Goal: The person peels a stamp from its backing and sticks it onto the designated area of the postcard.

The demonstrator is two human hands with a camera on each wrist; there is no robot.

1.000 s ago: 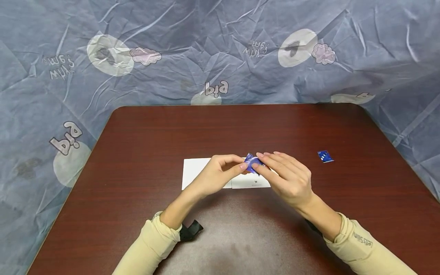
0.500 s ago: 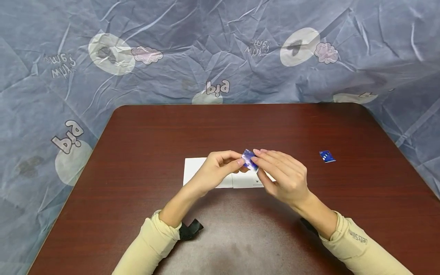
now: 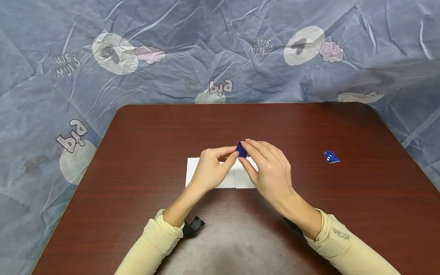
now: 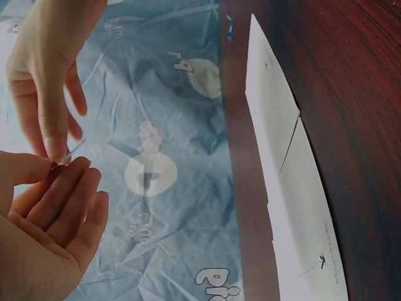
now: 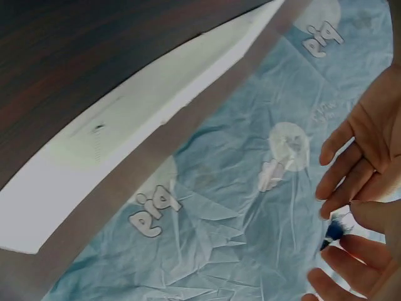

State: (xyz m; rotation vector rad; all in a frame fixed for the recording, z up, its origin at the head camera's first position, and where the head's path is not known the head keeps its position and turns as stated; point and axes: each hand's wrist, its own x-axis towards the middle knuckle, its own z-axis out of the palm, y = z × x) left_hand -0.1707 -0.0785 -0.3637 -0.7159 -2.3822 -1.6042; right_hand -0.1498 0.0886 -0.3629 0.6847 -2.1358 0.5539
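Observation:
A small shiny blue packet (image 3: 242, 150) is held between both hands, close over white paper on the table. My left hand (image 3: 211, 168) pinches its left side between thumb and index finger. From the other side, the thumb and fingertips of my right hand (image 3: 269, 168) grip its right side. The right wrist view shows the blue packet (image 5: 336, 232) partly covered by fingers. Only a thin edge of the packet (image 4: 76, 148) shows in the left wrist view.
Under the hands lies a white folded card or pair of sheets (image 3: 225, 182) with a seam. A second blue packet (image 3: 331, 157) lies on the brown table (image 3: 165, 130) to the right. Behind the table hangs a blue patterned sheet (image 3: 192, 49).
Both hands have shifted a little up and away, the right one also leftward. The packet has turned and now shows a darker blue, narrower face.

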